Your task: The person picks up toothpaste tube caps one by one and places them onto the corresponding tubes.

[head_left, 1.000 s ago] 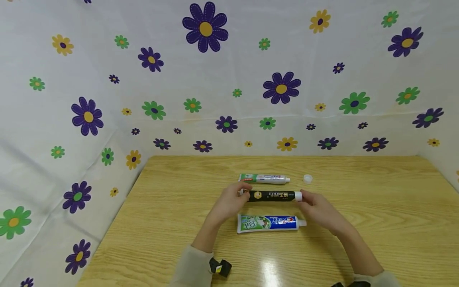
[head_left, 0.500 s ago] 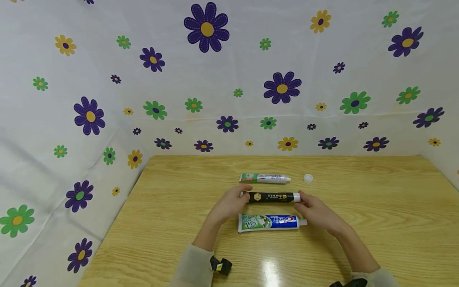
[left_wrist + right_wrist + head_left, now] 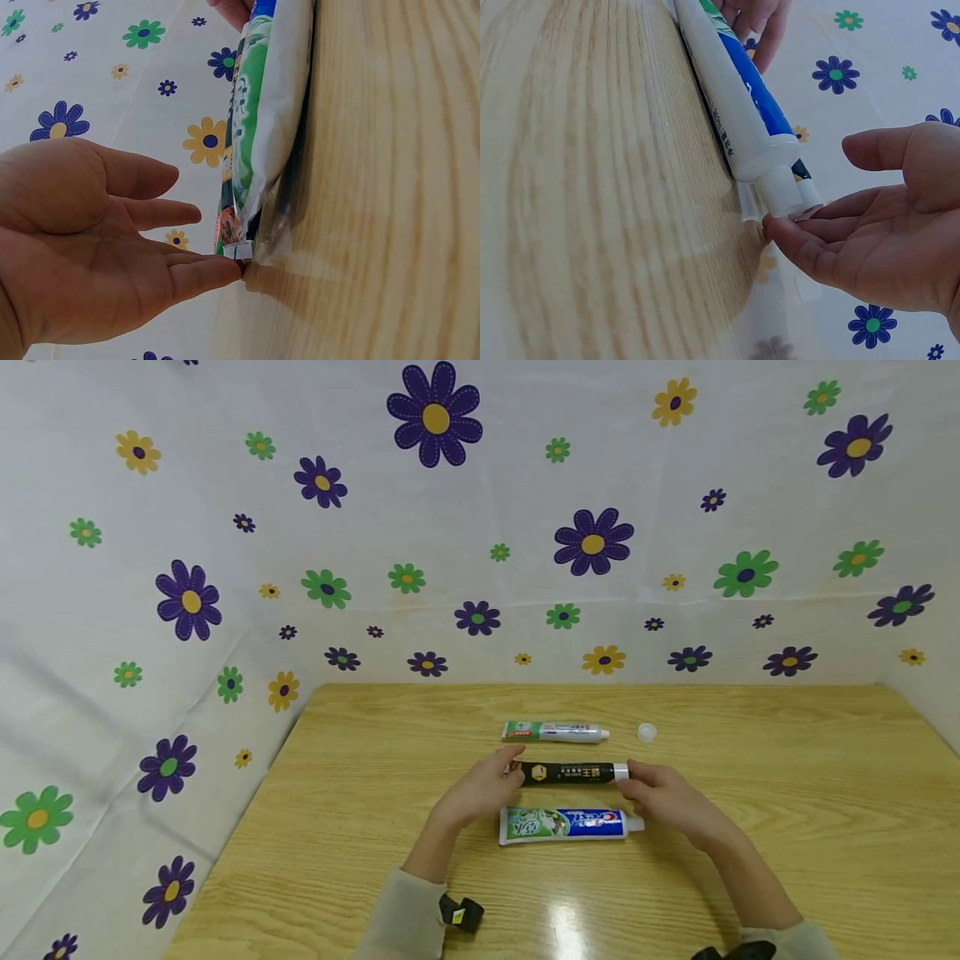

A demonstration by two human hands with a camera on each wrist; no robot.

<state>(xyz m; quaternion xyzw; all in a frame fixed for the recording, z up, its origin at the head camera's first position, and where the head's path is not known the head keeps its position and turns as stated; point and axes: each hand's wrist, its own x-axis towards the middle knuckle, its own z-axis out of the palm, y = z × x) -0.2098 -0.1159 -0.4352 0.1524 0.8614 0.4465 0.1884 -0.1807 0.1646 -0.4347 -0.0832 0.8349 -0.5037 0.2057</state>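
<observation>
Tube (image 3: 567,773), blk, axis L-R, cap (image 3: 621,772) R

White flower-print cloth (image 3: 510,477) backs and flanks wood-grain tabletop (image 3: 787,793); bright light reflection (image 3: 566,927) on near surface.

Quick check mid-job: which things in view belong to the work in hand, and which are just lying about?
In the work, judging by the hands:
- black tube, between left grip and right grip

Lying about, though the tubes' row suggests they may count too:
- blue tube, nearer the person
- silver tube, farther off
- loose cap, right of the silver tube
</observation>
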